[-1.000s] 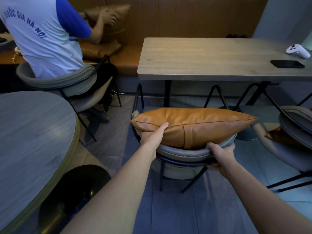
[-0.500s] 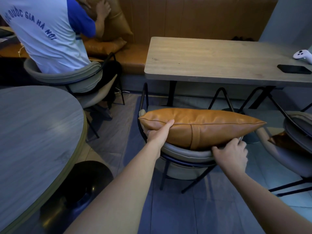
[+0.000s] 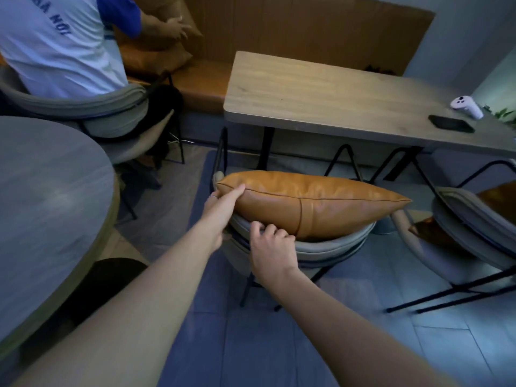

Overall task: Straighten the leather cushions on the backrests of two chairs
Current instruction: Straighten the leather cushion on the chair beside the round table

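Observation:
A tan leather cushion (image 3: 321, 202) lies lengthwise on top of the grey curved backrest (image 3: 335, 248) of the chair in front of me. My left hand (image 3: 220, 209) grips the cushion's left end, thumb on top near the seam. My right hand (image 3: 270, 247) sits at the cushion's lower edge, left of its centre seam, fingers curled against the backrest rim; whether they grip anything is unclear. At the right edge stands a second grey chair (image 3: 469, 227) with another tan cushion (image 3: 499, 194) partly in view behind its backrest.
A rectangular wooden table (image 3: 321, 101) beyond the chair carries a black phone (image 3: 451, 123) and a white controller (image 3: 466, 106). A round grey table (image 3: 42, 205) fills the left. A person in a white-and-blue shirt (image 3: 55, 46) sits upper left, handling cushions on the brown bench.
My right hand slid left along the cushion's lower edge, from under its right half to left of the seam. My left hand kept its hold. The view moved closer and tilted.

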Demonstrator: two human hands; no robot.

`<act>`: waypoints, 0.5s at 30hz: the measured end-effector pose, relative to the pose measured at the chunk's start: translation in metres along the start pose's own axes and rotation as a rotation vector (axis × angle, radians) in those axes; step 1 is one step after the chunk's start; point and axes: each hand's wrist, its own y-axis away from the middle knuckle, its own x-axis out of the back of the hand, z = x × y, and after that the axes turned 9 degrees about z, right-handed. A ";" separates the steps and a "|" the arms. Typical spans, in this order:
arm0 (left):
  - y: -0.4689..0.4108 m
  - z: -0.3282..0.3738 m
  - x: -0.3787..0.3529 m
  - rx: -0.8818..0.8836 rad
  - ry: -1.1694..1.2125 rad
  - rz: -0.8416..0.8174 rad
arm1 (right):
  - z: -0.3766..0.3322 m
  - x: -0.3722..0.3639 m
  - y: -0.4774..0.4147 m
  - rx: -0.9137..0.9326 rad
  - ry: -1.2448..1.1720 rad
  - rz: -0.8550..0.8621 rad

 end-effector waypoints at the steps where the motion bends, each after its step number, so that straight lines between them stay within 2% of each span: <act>1: -0.002 -0.001 -0.001 -0.005 0.005 0.003 | -0.003 0.002 -0.004 0.015 0.042 -0.043; 5: -0.008 0.000 -0.003 -0.038 0.010 0.015 | -0.012 0.007 -0.028 0.090 0.196 -0.136; 9: -0.013 0.012 0.001 -0.043 0.015 -0.008 | -0.023 0.008 -0.042 0.106 0.246 -0.204; 15: -0.014 0.022 0.008 0.006 -0.010 -0.122 | -0.023 -0.006 -0.038 -0.013 0.092 -0.163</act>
